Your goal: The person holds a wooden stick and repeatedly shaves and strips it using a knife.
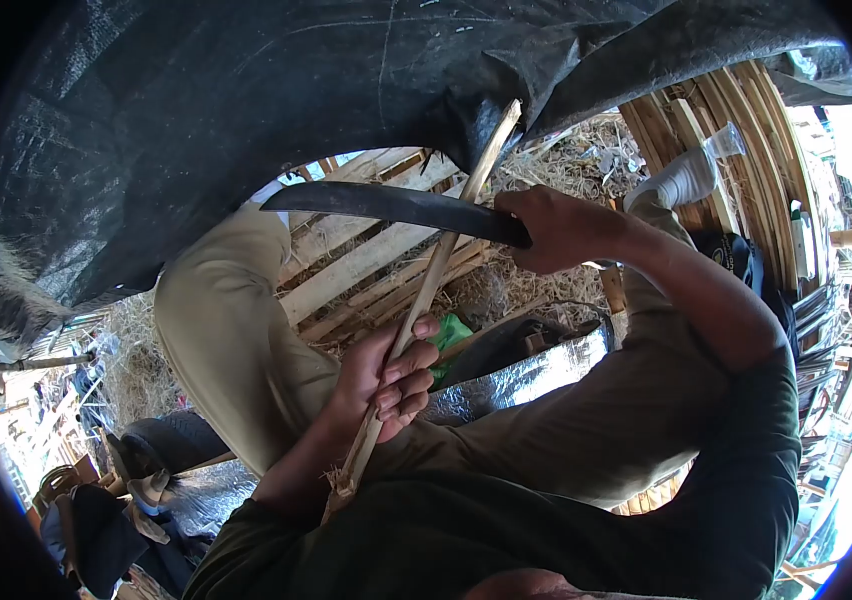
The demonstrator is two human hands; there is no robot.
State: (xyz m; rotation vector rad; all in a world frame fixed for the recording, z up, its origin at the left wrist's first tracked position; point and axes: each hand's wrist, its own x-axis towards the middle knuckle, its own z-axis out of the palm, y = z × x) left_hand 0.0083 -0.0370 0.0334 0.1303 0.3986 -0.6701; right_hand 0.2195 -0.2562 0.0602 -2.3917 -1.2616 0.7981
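Observation:
My left hand (386, 383) is wrapped round the lower part of a long, pale wooden stick (431, 285), which slants up and to the right from my body. The stick's lower end is frayed, near my shirt. A large knife with a broad dark blade (376, 204) lies across the upper part of the stick. Closed round the knife's handle end is my right hand (561, 230), to the right of the stick. The blade points left, its tip over my bent knee. The handle itself is mostly hidden by my fingers.
Dark plastic sheeting (246, 90) hangs across the top. Beyond my legs lie wooden slats (356, 270) and dry straw. More planks (761, 150) are stacked at the upper right. A silver foil sheet (526, 380) and green plastic (452, 340) are between my legs.

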